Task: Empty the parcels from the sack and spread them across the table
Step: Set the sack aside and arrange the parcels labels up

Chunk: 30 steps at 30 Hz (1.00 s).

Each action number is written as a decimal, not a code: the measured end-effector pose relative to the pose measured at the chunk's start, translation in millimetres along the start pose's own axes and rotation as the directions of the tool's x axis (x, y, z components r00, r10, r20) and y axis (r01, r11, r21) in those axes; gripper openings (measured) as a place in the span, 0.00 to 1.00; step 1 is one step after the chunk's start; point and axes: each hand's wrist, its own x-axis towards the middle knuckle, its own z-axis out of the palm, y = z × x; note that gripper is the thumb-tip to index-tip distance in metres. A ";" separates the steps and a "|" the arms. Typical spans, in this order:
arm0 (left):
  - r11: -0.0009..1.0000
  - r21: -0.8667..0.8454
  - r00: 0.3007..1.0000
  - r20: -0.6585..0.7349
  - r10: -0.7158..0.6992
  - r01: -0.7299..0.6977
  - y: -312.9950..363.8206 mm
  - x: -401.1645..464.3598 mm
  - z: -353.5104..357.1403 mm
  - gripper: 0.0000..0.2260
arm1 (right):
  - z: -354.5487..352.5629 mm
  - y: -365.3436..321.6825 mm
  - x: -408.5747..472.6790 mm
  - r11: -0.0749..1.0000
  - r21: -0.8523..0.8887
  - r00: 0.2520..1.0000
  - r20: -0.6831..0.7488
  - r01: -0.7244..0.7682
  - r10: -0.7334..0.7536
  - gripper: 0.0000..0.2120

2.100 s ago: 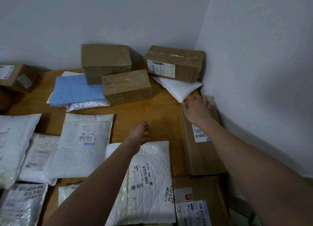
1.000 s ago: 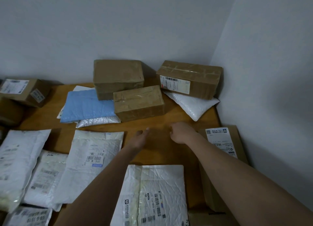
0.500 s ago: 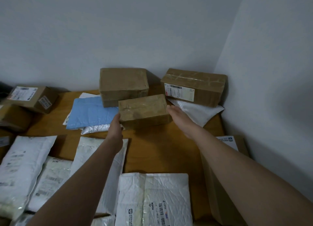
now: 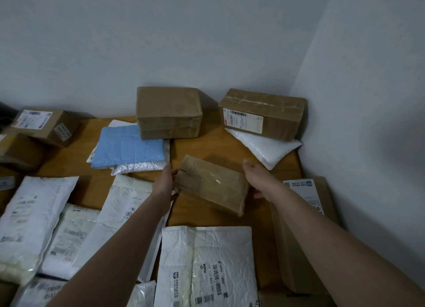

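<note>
A small brown taped box (image 4: 210,184) is tilted just above the wooden table (image 4: 213,145), held between both hands. My left hand (image 4: 166,180) grips its left end and my right hand (image 4: 258,176) clasps its right end, fingers curling under. Other parcels lie spread around: a white padded mailer (image 4: 207,267) in front, a white mailer (image 4: 128,205) under my left forearm, and a blue mailer (image 4: 127,145) behind. No sack is in view.
Two larger brown boxes (image 4: 169,112) (image 4: 262,113) stand against the back wall, the right one on a white pouch (image 4: 268,151). A labelled carton (image 4: 305,217) lies along the right wall. Several white mailers (image 4: 34,217) and boxes (image 4: 46,126) fill the left side.
Both hands reached to the small brown box by the back boxes, took hold of its ends and pulled it toward me into the middle of the table, tilted.
</note>
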 end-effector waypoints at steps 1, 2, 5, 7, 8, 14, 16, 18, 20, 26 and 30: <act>1.000 -0.001 1.000 0.005 0.017 -0.017 1.2 -2.0 -0.1 0.24 | -1.2 -1.5 -2.8 0.999 -0.010 0.999 -0.024 0.046 -0.046 0.29; 0.999 -0.010 0.999 -0.007 0.042 -0.042 2.2 -3.3 -0.8 0.24 | -3.0 -2.9 -5.2 0.994 -0.026 0.992 -0.075 0.104 -0.105 0.28; 0.997 -0.029 0.985 -0.160 0.070 -0.076 2.2 -4.9 -7.9 0.25 | -10.1 -0.4 -9.0 0.969 -0.052 0.926 -0.287 0.240 -0.245 0.25; 0.998 -0.034 0.980 -0.194 0.042 -0.050 -2.8 -2.6 -14.5 0.25 | -12.7 3.1 -9.2 0.969 -0.062 0.907 -0.342 0.239 -0.245 0.24; 0.999 -0.042 0.984 -0.179 0.016 -0.024 -6.6 -2.1 -16.9 0.24 | -12.6 5.1 -9.7 0.972 -0.077 0.915 -0.329 0.222 -0.235 0.24; 0.987 -0.005 0.987 -0.037 -0.159 0.159 -19.9 -10.6 -17.2 0.21 | -6.3 17.1 -13.3 0.978 -0.124 0.973 -0.139 0.167 -0.184 0.23; 0.986 -0.004 0.986 -0.006 -0.169 0.169 -21.3 -15.8 -15.7 0.20 | -3.2 19.9 -14.4 0.980 -0.098 0.979 -0.099 0.170 -0.180 0.22; 0.985 -0.014 0.985 0.013 -0.171 0.171 -23.7 -17.3 -15.0 0.19 | -1.2 20.5 -15.8 0.980 -0.097 0.979 -0.089 0.176 -0.184 0.20; 0.986 -0.020 0.986 0.020 -0.165 0.166 -24.0 -19.4 -14.7 0.18 | -1.1 20.2 -17.8 0.978 -0.108 0.979 -0.083 0.176 -0.186 0.20; 0.989 0.029 0.988 0.052 -0.143 0.142 -22.7 -25.1 -9.9 0.16 | -5.5 16.7 -22.2 0.934 -0.303 0.962 -0.134 0.187 -0.236 0.25; 0.988 0.072 0.984 0.102 -0.146 0.139 -21.6 -28.9 -4.6 0.18 | -6.4 15.5 -19.5 0.907 -0.375 0.946 -0.173 0.193 -0.273 0.23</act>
